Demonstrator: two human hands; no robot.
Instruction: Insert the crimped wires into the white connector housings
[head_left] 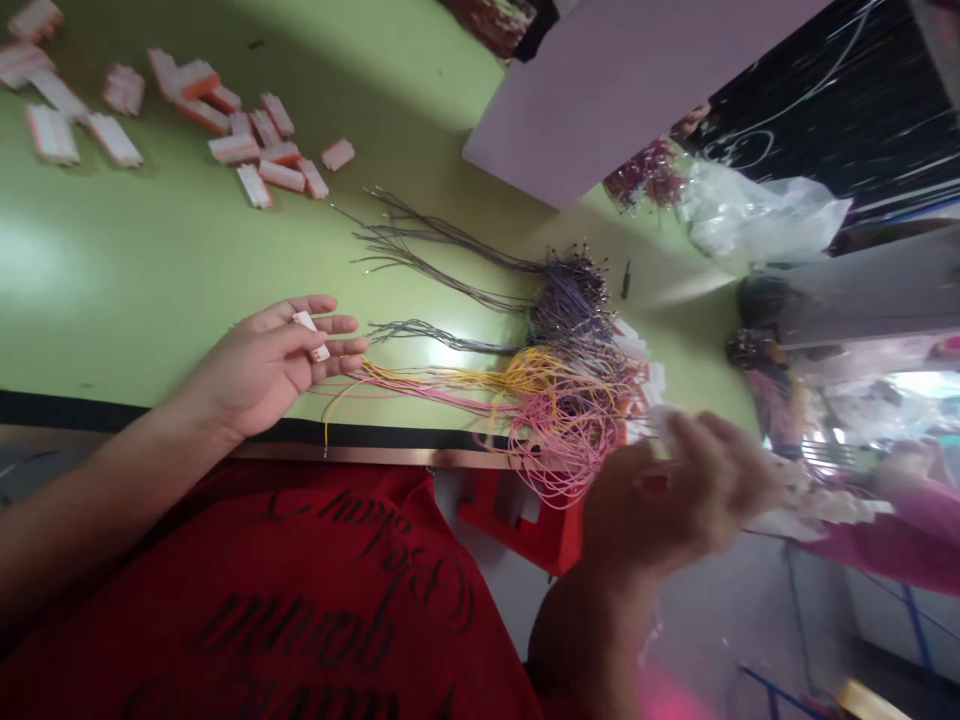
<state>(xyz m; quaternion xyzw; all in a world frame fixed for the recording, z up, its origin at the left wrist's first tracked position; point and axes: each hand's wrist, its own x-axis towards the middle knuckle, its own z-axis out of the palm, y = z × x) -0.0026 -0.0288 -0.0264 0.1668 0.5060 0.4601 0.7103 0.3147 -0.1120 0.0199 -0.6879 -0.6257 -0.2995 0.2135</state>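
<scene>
1. The left hand (274, 365), palm up, pinches a small white connector (304, 321) between thumb and fingers, above the near edge of the green table (112, 270).
2. The right hand (697, 490) is blurred, its fingers curled; whether it grips anything I cannot tell. It partly covers a pile of white-and-orange pieces (656, 378).
3. Below the table edge are the red shirt (337, 600) and, to its right, a red plastic object (517, 520).
4. Between the hands lie pink wires (566, 460), looped partly over the black edge, and yellow wires (536, 370), their ends by the left fingertips.
5. Just beyond spread grey wires (442, 335) and a dense purple bundle (562, 290), with a small dark tool (625, 280) to its right.
6. Farther left, orange-and-white blocks (281, 175) lie scattered, well apart from the right hand.
7. A lilac box (622, 90) stands beyond the wires, blocking part of the far table; a crumpled clear bag (757, 210) lies to its right.
</scene>
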